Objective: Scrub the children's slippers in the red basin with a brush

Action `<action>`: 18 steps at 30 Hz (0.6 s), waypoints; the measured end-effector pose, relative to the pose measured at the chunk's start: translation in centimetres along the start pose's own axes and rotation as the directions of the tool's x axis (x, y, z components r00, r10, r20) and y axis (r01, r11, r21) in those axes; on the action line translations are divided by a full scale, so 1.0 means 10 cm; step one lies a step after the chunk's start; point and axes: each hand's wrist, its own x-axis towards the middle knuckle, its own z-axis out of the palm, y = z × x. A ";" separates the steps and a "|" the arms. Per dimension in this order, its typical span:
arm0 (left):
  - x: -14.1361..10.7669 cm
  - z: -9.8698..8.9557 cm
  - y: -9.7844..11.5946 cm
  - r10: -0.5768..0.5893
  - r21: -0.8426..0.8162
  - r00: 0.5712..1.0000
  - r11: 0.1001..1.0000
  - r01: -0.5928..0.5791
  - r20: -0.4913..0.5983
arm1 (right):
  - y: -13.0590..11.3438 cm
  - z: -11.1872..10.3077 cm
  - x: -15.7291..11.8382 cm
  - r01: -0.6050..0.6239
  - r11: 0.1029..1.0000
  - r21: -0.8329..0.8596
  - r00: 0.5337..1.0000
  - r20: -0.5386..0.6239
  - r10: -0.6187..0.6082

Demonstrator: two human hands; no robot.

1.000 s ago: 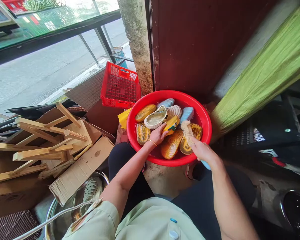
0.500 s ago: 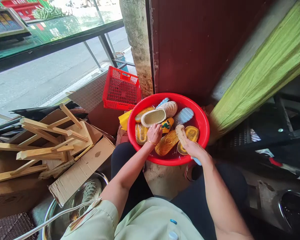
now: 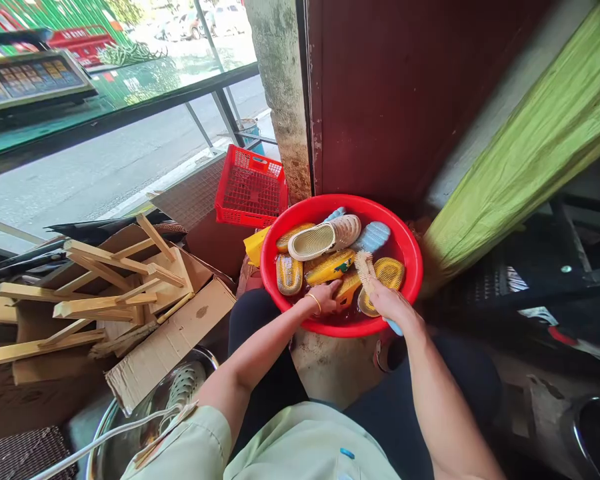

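A red basin (image 3: 269, 277) of water holds several rubber clogs and slippers. My left hand (image 3: 325, 298) is low in it, fingers closed on a yellow clog (image 3: 349, 288) that lies partly under the water. In my right hand (image 3: 393, 304) is a scrub brush (image 3: 365, 268) with pale bristles and a blue handle, held just right of that clog. A beige clog (image 3: 325, 239) rests across the pile, over a yellow clog with a green figure (image 3: 331, 266). Blue footwear (image 3: 373, 237) and a yellow sole (image 3: 390, 273) lie at the basin's right side.
A red plastic crate (image 3: 253, 190) stands behind the basin on the left. Wooden stools (image 3: 125, 280) and a cardboard flap (image 3: 173, 343) crowd the left. Below them a metal basin (image 3: 97, 443) holds a pale clog (image 3: 186, 383). Green cloth (image 3: 525, 140) hangs at the right.
My left hand has moved down and right, from beside the beige clog to the yellow clog, which now shows its upper instead of its sole. My right hand still holds the brush.
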 end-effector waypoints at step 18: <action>-0.04 -0.75 0.06 0.058 -0.692 0.983 0.717 0.083 0.177 | -0.20 0.16 0.21 0.407 0.908 0.103 0.778 -0.560 -0.285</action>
